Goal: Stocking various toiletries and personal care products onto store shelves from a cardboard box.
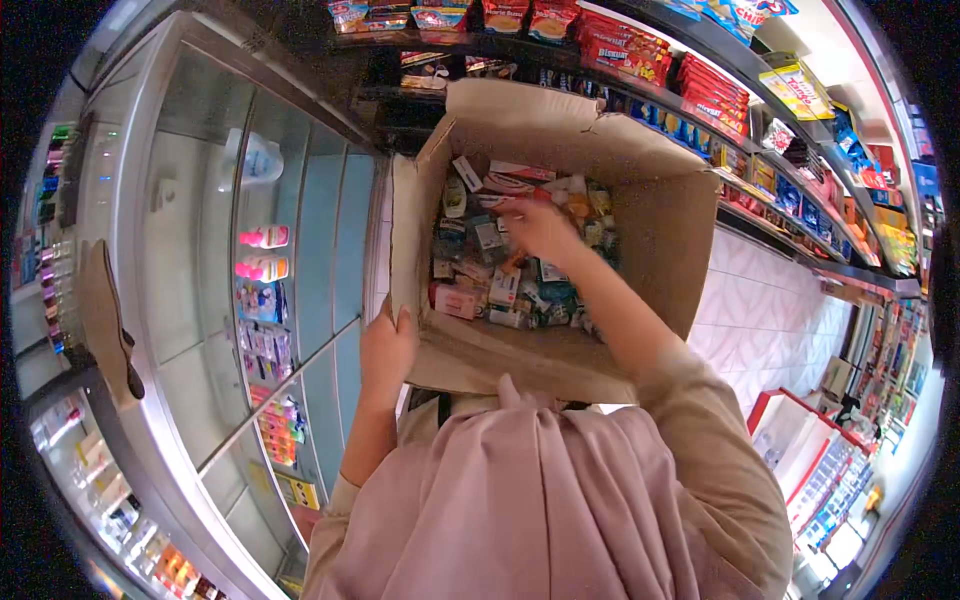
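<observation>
An open cardboard box [664,232] stands in front of me, with mixed small cartons, bottles and jars lying in it. My left hand [388,346] grips the box's near left edge. Inside the box, over the goods, my right hand [536,225] is blurred; whether its fingers hold anything cannot be told. A pink carton [454,301] lies in the near left corner, and a white carton [504,286] is close to it. White-and-red cartons [517,171] lie at the far side.
To the left is a glass display case [202,277] holding pink bottles [264,237] and small packets. Shelves [675,97] of packaged snacks run across the top and right. A red-edged case [806,420] stands at the lower right, beyond a patterned tiled floor [772,300].
</observation>
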{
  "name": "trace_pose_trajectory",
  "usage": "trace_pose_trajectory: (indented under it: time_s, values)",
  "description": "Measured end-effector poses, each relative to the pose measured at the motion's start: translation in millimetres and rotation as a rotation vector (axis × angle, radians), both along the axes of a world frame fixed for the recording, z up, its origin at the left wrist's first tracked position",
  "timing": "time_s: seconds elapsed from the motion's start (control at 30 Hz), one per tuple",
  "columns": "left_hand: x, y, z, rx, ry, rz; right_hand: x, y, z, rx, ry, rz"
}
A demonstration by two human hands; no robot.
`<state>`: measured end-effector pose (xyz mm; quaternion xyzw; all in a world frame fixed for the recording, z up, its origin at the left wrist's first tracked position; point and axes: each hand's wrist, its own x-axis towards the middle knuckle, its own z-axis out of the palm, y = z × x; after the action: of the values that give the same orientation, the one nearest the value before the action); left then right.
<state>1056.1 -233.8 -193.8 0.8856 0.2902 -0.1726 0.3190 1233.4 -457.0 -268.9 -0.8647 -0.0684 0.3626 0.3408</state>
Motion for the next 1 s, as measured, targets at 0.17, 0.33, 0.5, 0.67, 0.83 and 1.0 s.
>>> trace_pose_trajectory:
  time_s: [0.17, 0.33, 0.5, 0.67, 0.83, 1.0]
  values:
    - [14.4, 0.1, -2.5, -0.105, -0.033, -0.043, 9.8, 91.1, -164.8, -0.662, -0.513, 0.442]
    - [11.6, 12.6, 0.8, -0.138, 0.121, -0.007, -20.0, 148.1, -250.9, -0.508, -0.79, 0.12]
    - [-2.9, 39.5, -12.4, -0.291, 0.1, 0.014, -28.6, 172.6, -258.6, -0.439, -1.087, -0.066]
    - [16.9, 29.9, -11.2, -0.419, 0.024, -0.115, 13.3, 118.9, -301.6, -0.397, -0.698, 0.083]
    - [6.8, 44.1, -28.7, -0.411, 0.083, -0.139, 15.8, 117.2, -270.8, -0.341, -0.305, 0.185]
    - [19.6, 36.8, -8.3, -0.37, 0.009, -0.223, -4.1, 42.7, -172.0, 0.28, -0.239, -0.58]
